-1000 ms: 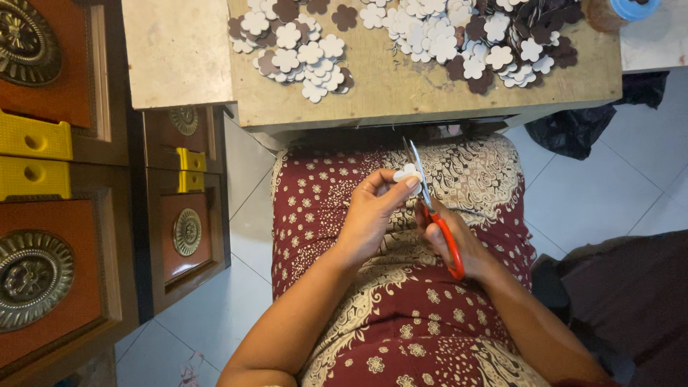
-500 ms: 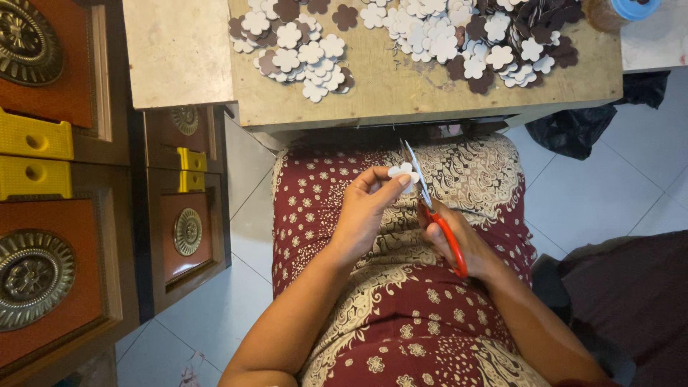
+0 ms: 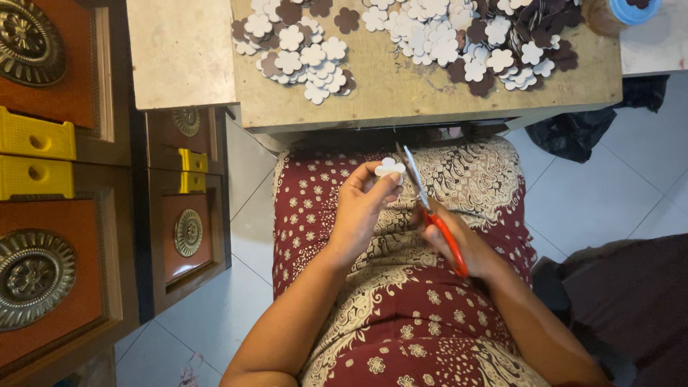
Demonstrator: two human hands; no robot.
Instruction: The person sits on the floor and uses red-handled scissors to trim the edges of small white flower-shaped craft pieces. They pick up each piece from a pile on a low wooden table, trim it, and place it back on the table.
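Hidden partly behind the left hand's fingers (image 3: 373, 188): the small white flower-shaped cutout (image 3: 390, 167). Covered by the right hand (image 3: 466, 247): most of the red-handled scissors' (image 3: 430, 208) loops. Unclear whether the blades touch the cutout. Cut off by the top edge: the heaps of white and brown flower-shaped pieces (image 3: 459, 43) and the blue-lidded round container (image 3: 631, 11). Cropped at left: the round brass ornaments on the red-brown wooden panels (image 3: 29, 276). Out of frame below: both forearms.
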